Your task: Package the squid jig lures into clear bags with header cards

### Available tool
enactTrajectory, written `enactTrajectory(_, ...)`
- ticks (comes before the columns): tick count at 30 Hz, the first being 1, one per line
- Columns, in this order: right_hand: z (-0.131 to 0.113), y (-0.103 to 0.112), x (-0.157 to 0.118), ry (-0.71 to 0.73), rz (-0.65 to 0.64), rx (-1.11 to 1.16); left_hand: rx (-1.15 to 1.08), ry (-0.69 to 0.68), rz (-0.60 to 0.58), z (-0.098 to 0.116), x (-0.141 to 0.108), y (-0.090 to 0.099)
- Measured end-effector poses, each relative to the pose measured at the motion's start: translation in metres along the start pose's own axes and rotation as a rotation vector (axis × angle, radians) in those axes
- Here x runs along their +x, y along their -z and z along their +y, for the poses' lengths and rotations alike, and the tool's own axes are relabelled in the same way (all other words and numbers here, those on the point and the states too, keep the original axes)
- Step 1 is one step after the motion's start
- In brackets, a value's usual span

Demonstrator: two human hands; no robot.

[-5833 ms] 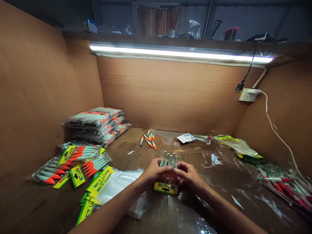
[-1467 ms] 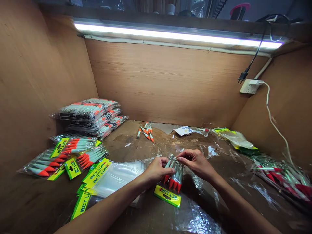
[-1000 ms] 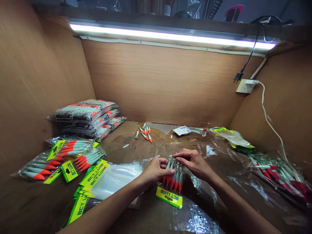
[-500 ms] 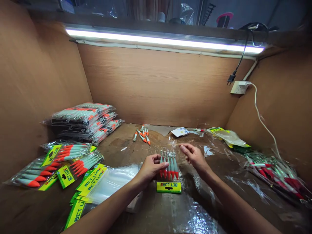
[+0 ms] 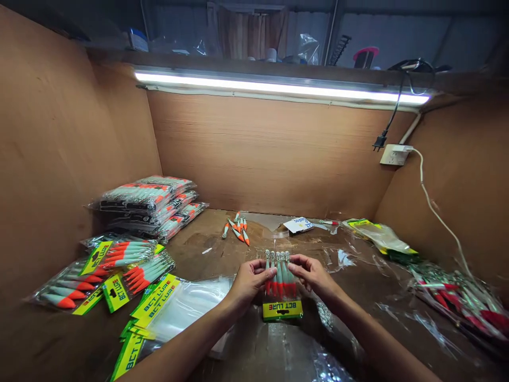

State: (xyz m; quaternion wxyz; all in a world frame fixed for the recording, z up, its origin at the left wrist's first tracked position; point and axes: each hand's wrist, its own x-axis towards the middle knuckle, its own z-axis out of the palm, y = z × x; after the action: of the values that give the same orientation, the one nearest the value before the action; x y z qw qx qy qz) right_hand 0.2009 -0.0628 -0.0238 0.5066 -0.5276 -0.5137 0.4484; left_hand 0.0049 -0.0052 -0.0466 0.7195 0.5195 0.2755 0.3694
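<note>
Between my hands is a clear bag of squid lures (image 5: 281, 276), with several pale lures side by side, orange ends toward me and wire hook crowns away. Its yellow-green header card (image 5: 282, 311) reads upside down from here. My left hand (image 5: 254, 278) pinches the bag's left edge, thumb on top. At the right edge, my right hand (image 5: 312, 273) grips the bag with thumb and fingers closed. Beyond them a small cluster of loose squid lures (image 5: 238, 228) lies on the table. Flat empty header bags (image 5: 191, 307) lie left of my left hand.
Filled lure bags (image 5: 119, 265) lie at the left, before a stack of larger lure packs (image 5: 147, 204). A white paper label (image 5: 298, 225) rests near the back wall. At the right are more header bags (image 5: 379, 236) and a heap of red-and-white lures (image 5: 461, 302).
My right hand has come in from the right and taken hold of the bag's right edge. The whole view has shifted, with the scene sitting slightly lower and further right.
</note>
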Motion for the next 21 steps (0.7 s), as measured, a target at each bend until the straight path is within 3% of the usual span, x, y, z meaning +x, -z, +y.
enactTrajectory(3,-0.003,0.007,0.002,0.06,0.059,-0.008,0.011,0.026,-0.049,0.0,-0.002,-0.002)
enactTrajectory(9,0.005,0.009,0.003,0.039,0.004,0.048,0.077,0.059,-0.151,0.003,-0.008,-0.01)
enactTrajectory(15,0.008,0.0,-0.004,-0.049,-0.054,0.088,0.059,-0.004,-0.044,0.004,-0.002,-0.008)
enactTrajectory(21,0.012,-0.003,-0.001,-0.16,-0.063,0.172,-0.067,0.046,-0.024,-0.001,0.0,-0.006)
